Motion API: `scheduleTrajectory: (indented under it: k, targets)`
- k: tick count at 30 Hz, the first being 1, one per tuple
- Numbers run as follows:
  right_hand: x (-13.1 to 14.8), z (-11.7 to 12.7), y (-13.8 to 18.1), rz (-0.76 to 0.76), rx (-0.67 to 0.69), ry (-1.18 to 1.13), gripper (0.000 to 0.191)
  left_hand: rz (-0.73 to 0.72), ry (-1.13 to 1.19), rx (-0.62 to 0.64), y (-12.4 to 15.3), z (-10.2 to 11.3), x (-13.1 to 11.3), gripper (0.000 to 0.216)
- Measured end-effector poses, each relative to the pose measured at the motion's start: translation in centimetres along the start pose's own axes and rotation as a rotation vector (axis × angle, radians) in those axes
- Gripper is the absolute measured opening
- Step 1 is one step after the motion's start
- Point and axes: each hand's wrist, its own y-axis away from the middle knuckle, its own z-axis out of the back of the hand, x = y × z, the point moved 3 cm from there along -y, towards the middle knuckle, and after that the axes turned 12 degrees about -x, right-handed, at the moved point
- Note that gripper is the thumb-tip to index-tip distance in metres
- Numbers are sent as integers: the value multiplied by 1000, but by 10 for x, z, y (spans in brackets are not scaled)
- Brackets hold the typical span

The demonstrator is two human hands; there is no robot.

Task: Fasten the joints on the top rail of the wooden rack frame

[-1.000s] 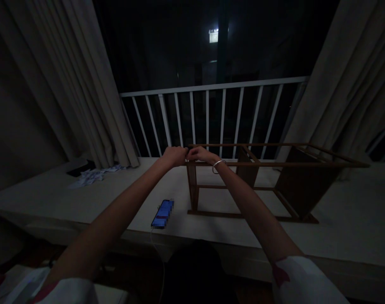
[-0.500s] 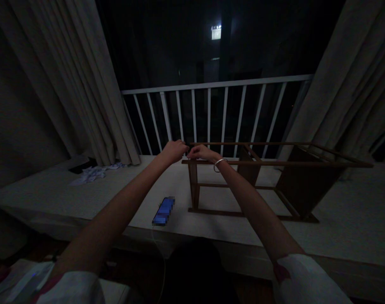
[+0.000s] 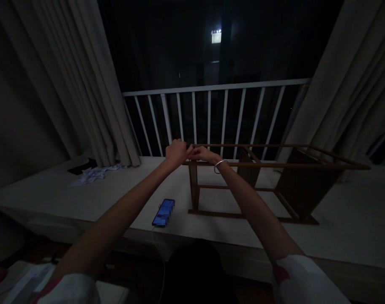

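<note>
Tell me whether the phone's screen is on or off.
On: the phone on the pale ledge shows a lit blue screen.

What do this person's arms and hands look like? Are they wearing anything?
The left hand and right hand are both bare. A thin, silver-coloured bangle circles the right wrist. Whitish sleeves with dark pinkish-red patches leave the forearms uncovered.

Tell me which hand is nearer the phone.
Left. The left hand is beyond the phone, slightly to its right; the right hand is also beyond it but farther right, at the wooden frame.
</note>
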Motion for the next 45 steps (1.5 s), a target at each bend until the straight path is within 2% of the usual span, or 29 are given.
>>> scheduleTrajectory:
  k: [3,10,13,18,27,32,37,45]
  targets:
    - [0,-1,0,-6,21,-33,28,89,21,124,-5,-10,-1,46]
    - [-2,-1,-2,-10,8,-63,24,220,81,266,-15,-34,12,38]
    - [-7,-1,-6,-15,13,-43,22,203,62,255,-13,-34,8,37]
    - [-11,1,-7,-12,7,-13,19,76,-43,145,-6,-25,-9,34]
    - [-3,0,-3,2,16,-38,18,7,-166,167,-5,-25,-18,31]
    - [-3,-1,-4,-9,32,-70,16,-13,-187,134,-3,-24,-23,30]
    - [-4,0,-4,18,14,-67,17,-24,-149,202,-6,-26,-22,28]
    - [-7,0,-5,21,12,-41,22,-40,-54,285,-10,-25,-15,39]
